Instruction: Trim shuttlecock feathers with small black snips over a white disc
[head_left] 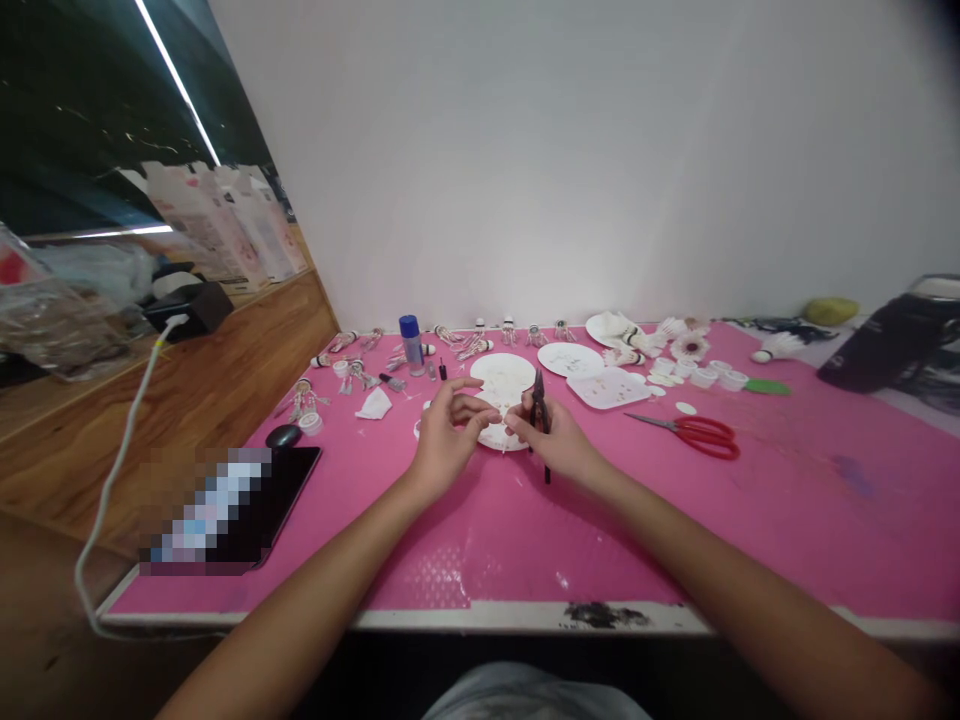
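My left hand (448, 432) is closed, thumb and fingertips pinched together on something too small to make out. Close beside it, my right hand (559, 438) grips black pliers (538, 405) that stand upright, jaws pointing up. The thumb and finger of that hand also meet near the left fingertips. Beneath both hands lies a white plate (517, 440), partly hidden by them. Just behind it sits another white plate (504, 368) with small bits on it.
Stripped shuttlecocks (304, 398) and a blue-capped bottle (411, 345) stand left. Right are a shallow white tray (604, 388), red-handled scissors (705, 436), small white tubs (703, 377) and feathered shuttlecocks (690, 345). A tablet (289, 500) lies front left, and a black bottle (885, 345) far right.
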